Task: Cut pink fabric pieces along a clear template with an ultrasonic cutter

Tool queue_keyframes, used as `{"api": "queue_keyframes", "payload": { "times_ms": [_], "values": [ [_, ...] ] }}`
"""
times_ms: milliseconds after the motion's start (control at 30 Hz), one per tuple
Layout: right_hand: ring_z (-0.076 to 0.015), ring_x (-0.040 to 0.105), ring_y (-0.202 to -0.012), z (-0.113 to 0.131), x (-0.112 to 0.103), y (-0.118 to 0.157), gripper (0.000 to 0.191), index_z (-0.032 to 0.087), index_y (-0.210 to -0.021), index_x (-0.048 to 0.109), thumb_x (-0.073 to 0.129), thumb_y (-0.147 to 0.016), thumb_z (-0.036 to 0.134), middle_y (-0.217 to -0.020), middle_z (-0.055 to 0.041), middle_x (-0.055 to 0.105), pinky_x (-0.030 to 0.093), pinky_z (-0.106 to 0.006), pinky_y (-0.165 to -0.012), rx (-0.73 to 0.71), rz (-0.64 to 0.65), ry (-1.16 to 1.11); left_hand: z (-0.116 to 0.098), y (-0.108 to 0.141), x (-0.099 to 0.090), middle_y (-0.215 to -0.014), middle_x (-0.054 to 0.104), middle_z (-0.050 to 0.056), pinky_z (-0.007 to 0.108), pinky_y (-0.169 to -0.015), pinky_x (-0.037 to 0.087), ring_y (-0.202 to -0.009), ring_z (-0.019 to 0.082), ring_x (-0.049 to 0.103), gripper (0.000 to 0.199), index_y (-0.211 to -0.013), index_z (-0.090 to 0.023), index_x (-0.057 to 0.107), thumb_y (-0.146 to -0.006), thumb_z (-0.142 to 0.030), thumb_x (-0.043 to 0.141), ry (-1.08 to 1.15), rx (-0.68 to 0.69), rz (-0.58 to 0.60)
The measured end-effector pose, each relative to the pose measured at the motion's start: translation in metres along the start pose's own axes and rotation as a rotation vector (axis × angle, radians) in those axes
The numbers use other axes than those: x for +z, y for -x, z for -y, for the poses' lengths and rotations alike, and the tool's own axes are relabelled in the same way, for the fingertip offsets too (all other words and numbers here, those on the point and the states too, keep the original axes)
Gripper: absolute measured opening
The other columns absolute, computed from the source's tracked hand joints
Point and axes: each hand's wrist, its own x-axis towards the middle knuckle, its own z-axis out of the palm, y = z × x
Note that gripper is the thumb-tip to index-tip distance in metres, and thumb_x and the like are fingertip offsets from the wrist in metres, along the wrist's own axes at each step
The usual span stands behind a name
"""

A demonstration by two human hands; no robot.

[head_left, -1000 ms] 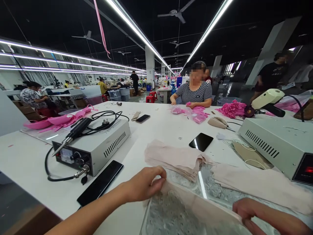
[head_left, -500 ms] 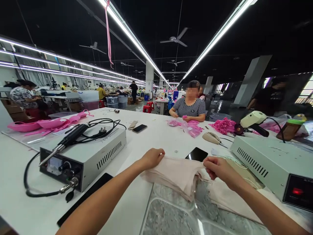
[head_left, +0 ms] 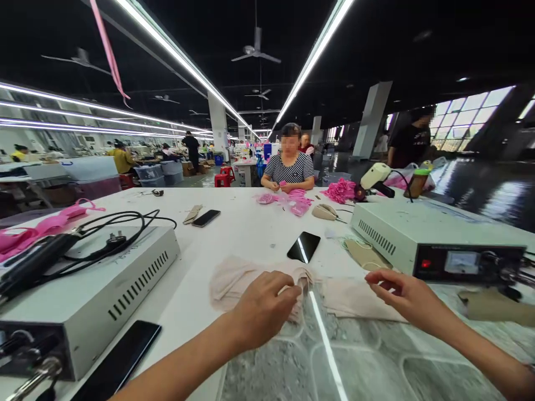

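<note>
A stack of pale beige fabric pieces (head_left: pixel 234 281) lies on the white table, its right end over a grey marble-patterned mat (head_left: pixel 271 370). My left hand (head_left: pixel 267 306) is over this stack with fingers curled together near its right edge; whether cloth is pinched in them is hidden. To the right, a second flat pile of beige fabric (head_left: pixel 355 301) rests on the mat. Just above that pile's right part is my right hand (head_left: pixel 403 295), thumb and fingers apart, holding nothing. Behind the stacks lies a black phone (head_left: pixel 304 247).
Grey power units stand at left (head_left: pixel 125 278) and right (head_left: pixel 434 223), the left one carrying a black handheld tool (head_left: pixel 37 262) and cable. A dark tablet-like device (head_left: pixel 121 356) lies front left. Across the table sits a co-worker (head_left: pixel 288 167) with pink pieces.
The view has turned right. Both hands have come away from the stack's far edge; my right hand has released the fabric corner and moved over the right pile. My left hand is now nearer the stack's right edge.
</note>
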Motion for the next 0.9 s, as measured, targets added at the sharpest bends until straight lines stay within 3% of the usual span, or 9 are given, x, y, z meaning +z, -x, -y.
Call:
{"api": "queue_keyframes", "payload": {
  "times_ms": [100,233,400,633,767,900],
  "values": [
    [-0.0199,0.061,-0.062,-0.017,-0.017,0.036,0.030,0.023,-0.082,0.066,0.051,-0.079,0.049,-0.076,-0.0037,0.067,0.051,-0.031,-0.053,0.085,0.060,-0.008,-0.036,-0.027,0.010,-0.106,0.061,0.011,0.040,-0.081,0.051,-0.093,0.023,0.059,0.019,-0.104,-0.016,0.060,-0.090,-0.013,0.048,0.077,0.113,0.137],
    [-0.0211,0.063,-0.066,-0.031,-0.024,0.059,0.031,0.021,-0.088,0.067,0.050,-0.072,0.042,-0.081,-0.0058,0.068,0.054,-0.032,-0.055,0.109,0.052,-0.006,-0.063,-0.070,0.041,-0.107,0.061,0.013,0.041,-0.080,0.053,-0.095,0.026,0.061,0.013,-0.098,-0.012,0.063,-0.089,-0.020,0.058,0.092,0.098,0.308],
    [-0.0212,0.063,-0.066,-0.038,-0.025,0.062,0.029,0.020,-0.092,0.065,0.048,-0.075,0.037,-0.081,-0.0060,0.067,0.055,-0.033,-0.056,0.052,0.019,0.005,-0.062,-0.109,0.073,-0.111,0.060,0.008,0.039,-0.085,0.053,-0.099,0.020,0.061,0.022,-0.111,-0.013,0.060,-0.094,-0.028,0.058,0.102,-0.072,0.495],
    [-0.0166,0.058,-0.055,-0.040,-0.020,0.071,0.016,0.023,-0.084,0.063,0.047,-0.083,0.028,-0.071,-0.0006,0.063,0.050,-0.028,-0.050,-0.127,0.022,0.050,-0.046,-0.127,0.074,-0.114,0.060,0.008,0.038,-0.083,0.054,-0.097,0.020,0.062,0.028,-0.116,-0.014,0.058,-0.095,-0.033,0.056,0.261,-0.217,0.702],
    [-0.0166,0.060,-0.061,-0.035,-0.013,0.075,0.018,0.023,-0.094,0.061,0.045,-0.088,0.026,-0.089,-0.0041,0.065,0.051,-0.028,-0.051,-0.244,-0.078,0.118,-0.047,-0.130,0.065,-0.109,0.061,0.007,0.036,-0.080,0.055,-0.093,0.019,0.063,0.027,-0.113,-0.013,0.059,-0.095,-0.033,0.056,0.314,-0.244,0.670],
    [-0.0241,0.063,-0.089,-0.019,-0.006,0.076,0.025,0.022,-0.109,0.059,0.045,-0.088,0.020,-0.109,-0.0099,0.062,0.055,-0.034,-0.069,-0.353,-0.234,0.259,-0.060,-0.126,0.048,-0.105,0.063,0.007,0.037,-0.084,0.053,-0.094,0.018,0.062,0.015,-0.100,-0.012,0.062,-0.094,-0.025,0.058,0.334,-0.185,0.519]
  ]
}}
